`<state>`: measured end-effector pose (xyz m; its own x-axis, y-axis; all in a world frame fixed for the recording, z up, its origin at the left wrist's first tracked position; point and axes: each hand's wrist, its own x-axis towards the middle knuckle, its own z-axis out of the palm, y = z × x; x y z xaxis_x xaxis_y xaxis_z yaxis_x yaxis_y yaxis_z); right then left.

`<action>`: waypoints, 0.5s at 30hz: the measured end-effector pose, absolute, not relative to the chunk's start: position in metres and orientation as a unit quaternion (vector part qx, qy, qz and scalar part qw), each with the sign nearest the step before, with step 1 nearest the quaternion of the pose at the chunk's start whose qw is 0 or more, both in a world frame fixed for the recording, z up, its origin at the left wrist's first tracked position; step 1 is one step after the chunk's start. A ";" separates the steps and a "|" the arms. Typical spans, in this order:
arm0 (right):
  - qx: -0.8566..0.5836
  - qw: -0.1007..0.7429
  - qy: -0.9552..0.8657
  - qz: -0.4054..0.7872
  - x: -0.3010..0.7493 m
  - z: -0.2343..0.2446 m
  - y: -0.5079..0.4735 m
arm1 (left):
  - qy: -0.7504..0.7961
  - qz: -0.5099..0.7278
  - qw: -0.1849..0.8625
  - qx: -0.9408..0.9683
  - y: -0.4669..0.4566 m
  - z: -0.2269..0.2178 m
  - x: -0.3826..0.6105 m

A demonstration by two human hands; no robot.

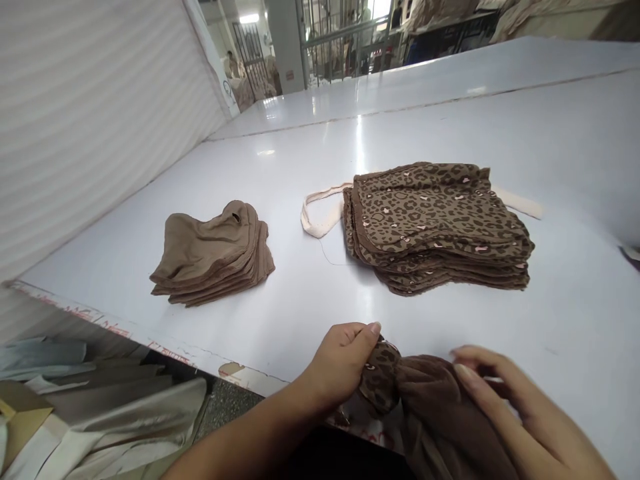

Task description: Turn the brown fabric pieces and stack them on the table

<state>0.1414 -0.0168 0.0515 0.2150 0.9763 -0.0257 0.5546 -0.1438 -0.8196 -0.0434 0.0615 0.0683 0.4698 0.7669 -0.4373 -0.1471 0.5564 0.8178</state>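
Observation:
My left hand [343,360] is closed, pinching the bunched end of a fabric piece [425,407] that is leopard print on one side and plain brown on the other. It lies at the near edge of the white table [310,167]. My right hand [505,393] rests on the brown part with its fingers stretched out flat. Beyond the hands sit a stack of leopard-print pieces [435,227] with a pale strap [320,213] at its left, and a stack of plain brown pieces [213,257] further left.
A ribbed white wall [90,113] runs along the left of the table. Below the table's near left corner lie pale cloth and cardboard scraps [90,413]. Railings and a distant person [231,63] stand at the back.

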 end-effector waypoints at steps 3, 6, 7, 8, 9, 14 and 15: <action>-0.676 0.320 -0.660 0.072 0.135 0.063 -0.020 | 0.453 0.266 0.722 0.449 0.066 0.065 -0.044; -0.590 0.275 -0.756 0.060 0.123 0.067 -0.017 | 0.441 0.235 0.744 0.444 0.072 0.068 -0.043; -0.586 0.263 -0.758 0.116 0.120 0.067 -0.014 | 0.437 0.231 0.751 0.438 0.073 0.071 -0.043; -0.588 0.256 -0.743 0.189 0.119 0.067 -0.012 | 0.438 0.237 0.746 0.442 0.074 0.074 -0.044; -0.594 0.255 -0.716 0.263 0.119 0.066 -0.010 | 0.445 0.257 0.725 0.459 0.073 0.079 -0.045; -0.606 0.322 -0.573 0.448 0.122 0.067 -0.006 | 0.405 0.306 0.503 0.700 0.054 0.099 -0.051; -0.597 0.337 -0.554 0.472 0.120 0.068 -0.006 | 0.384 0.286 0.474 0.739 0.051 0.098 -0.051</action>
<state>0.1202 -0.0061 0.0678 -0.0593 0.9800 -0.1900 0.3443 -0.1586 -0.9254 -0.0507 0.0506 0.0982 0.5410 0.8390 0.0579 0.2963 -0.2546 0.9205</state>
